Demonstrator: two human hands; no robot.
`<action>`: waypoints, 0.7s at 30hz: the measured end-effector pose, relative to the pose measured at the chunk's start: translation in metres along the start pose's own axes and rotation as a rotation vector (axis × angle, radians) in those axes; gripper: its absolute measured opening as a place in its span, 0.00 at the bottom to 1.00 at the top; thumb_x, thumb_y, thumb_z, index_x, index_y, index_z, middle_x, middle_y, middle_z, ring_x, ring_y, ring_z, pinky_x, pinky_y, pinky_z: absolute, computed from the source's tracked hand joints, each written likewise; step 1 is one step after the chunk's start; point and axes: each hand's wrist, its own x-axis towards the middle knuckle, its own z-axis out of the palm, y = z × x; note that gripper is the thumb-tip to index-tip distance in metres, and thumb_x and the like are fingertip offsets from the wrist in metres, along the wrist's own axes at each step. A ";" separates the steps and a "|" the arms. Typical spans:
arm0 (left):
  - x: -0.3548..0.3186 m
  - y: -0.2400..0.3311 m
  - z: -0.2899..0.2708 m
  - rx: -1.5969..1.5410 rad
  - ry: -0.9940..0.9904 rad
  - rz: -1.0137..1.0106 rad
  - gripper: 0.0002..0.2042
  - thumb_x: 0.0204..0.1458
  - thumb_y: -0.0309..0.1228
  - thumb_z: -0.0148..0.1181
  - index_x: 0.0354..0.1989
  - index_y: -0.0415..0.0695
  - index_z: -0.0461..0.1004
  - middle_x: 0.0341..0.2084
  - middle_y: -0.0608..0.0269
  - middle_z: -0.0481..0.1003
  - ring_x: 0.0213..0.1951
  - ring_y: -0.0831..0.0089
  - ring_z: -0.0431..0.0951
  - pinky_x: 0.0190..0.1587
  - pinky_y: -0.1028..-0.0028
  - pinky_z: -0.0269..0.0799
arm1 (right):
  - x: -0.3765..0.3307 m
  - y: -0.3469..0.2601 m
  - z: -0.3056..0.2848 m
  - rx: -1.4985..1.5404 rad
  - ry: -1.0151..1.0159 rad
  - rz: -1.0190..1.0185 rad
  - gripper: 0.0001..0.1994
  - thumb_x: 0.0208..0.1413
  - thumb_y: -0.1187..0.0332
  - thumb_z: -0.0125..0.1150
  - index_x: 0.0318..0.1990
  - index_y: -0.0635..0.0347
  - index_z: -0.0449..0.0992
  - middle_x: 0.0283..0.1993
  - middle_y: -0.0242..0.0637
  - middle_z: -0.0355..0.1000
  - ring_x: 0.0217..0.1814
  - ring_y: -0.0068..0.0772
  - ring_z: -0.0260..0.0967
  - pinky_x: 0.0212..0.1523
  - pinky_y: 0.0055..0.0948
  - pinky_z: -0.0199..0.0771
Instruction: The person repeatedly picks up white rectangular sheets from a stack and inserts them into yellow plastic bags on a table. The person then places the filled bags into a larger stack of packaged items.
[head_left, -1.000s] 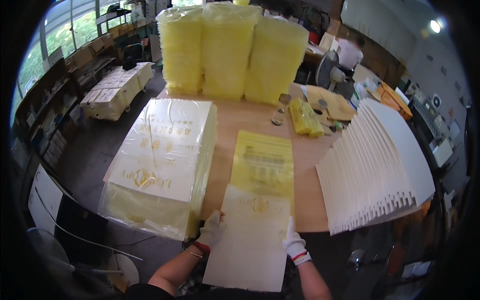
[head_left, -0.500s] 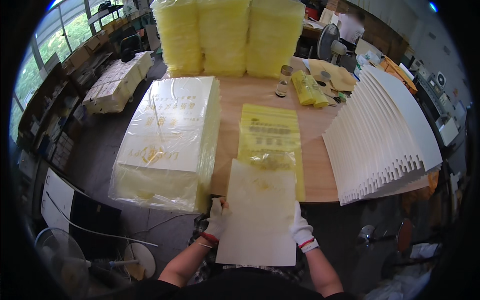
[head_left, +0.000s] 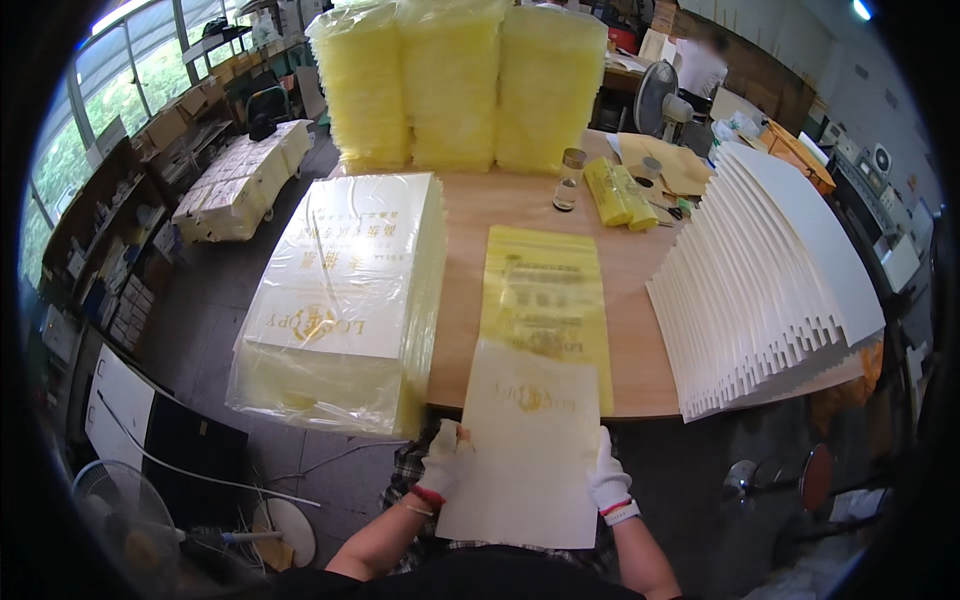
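here both gloved hands grip one pale sheet (head_left: 528, 450) by its side edges: left hand (head_left: 443, 462) pinching the left edge, right hand (head_left: 606, 472) the right. sheet hangs off the table (head_left: 480, 215) edge, top end slid into a yellow bag (head_left: 545, 300) lying flat. wrapped stack (head_left: 345, 285) just left, fanned white sheets (head_left: 765, 275) at right, yellow stacks (head_left: 460, 80) behind.

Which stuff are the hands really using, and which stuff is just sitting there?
In use:
- left hand and right hand, in white gloves, holding the white card
- yellow bag that the card's far end goes into

Just sitting there:
- wrapped bag pile
- fanned white cards
- tall yellow stacks
- small glass jar
- desk fan
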 end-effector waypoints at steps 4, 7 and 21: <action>0.005 0.016 -0.009 0.135 -0.030 0.009 0.11 0.54 0.37 0.44 0.37 0.43 0.63 0.29 0.44 0.73 0.34 0.47 0.74 0.32 0.53 0.66 | -0.009 -0.010 -0.011 0.128 0.165 -0.007 0.36 0.50 0.67 0.46 0.66 0.48 0.37 0.29 0.59 0.71 0.30 0.61 0.69 0.30 0.56 0.64; 0.016 -0.010 0.002 0.336 -0.159 -0.195 0.10 0.53 0.37 0.45 0.37 0.45 0.61 0.29 0.46 0.73 0.36 0.48 0.74 0.33 0.53 0.66 | 0.002 -0.003 0.002 0.042 0.061 0.024 0.34 0.54 0.64 0.44 0.67 0.48 0.37 0.32 0.57 0.71 0.32 0.58 0.69 0.30 0.52 0.66; 0.007 -0.013 -0.003 0.034 -0.003 0.166 0.05 0.48 0.25 0.50 0.30 0.41 0.61 0.23 0.53 0.66 0.26 0.57 0.68 0.28 0.65 0.65 | 0.014 0.002 0.004 0.009 0.150 0.021 0.16 0.47 0.58 0.52 0.43 0.55 0.67 0.31 0.50 0.72 0.33 0.55 0.70 0.31 0.52 0.68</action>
